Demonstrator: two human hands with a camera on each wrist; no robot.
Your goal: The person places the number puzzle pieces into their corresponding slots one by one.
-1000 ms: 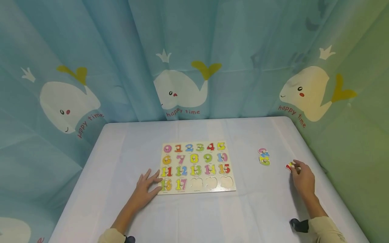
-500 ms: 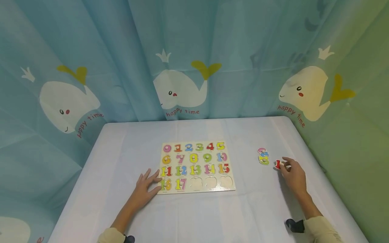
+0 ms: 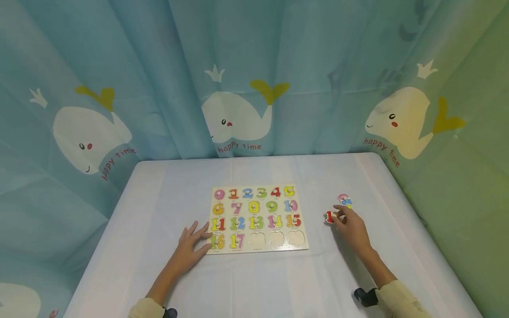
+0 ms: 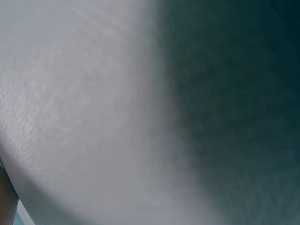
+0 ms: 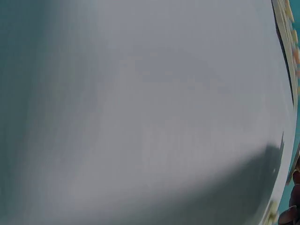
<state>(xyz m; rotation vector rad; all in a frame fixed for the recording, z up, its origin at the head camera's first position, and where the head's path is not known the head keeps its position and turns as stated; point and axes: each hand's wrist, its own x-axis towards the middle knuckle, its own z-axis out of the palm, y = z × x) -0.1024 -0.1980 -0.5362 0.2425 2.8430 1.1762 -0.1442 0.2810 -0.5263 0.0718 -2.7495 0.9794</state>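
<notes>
Overall, a curtain (image 3: 254,79) printed with white whales hangs behind and to both sides of a table (image 3: 159,190) covered in a pale cloth. Near the middle of that table lies a wooden number puzzle board (image 3: 257,219), its figures seated in rows from 0 to 17, with three hollow recesses (image 3: 276,239) side by side at the near right end of the last row. On the board's near left corner rests the left hand (image 3: 191,245), flat, fingers spread and straight, the fingertips touching the board's edge by the 16 and gripping nothing. To the right of the board, apart from it, the right hand (image 3: 351,229) pinches a red-fronted number piece (image 3: 329,217) between thumb and fingertips, just above the cloth. Just beyond that hand lie the loose number pieces (image 3: 344,199), pink and blue showing, partly hidden by the fingers. Both wrist views are blurred; the left shows only cloth.
</notes>
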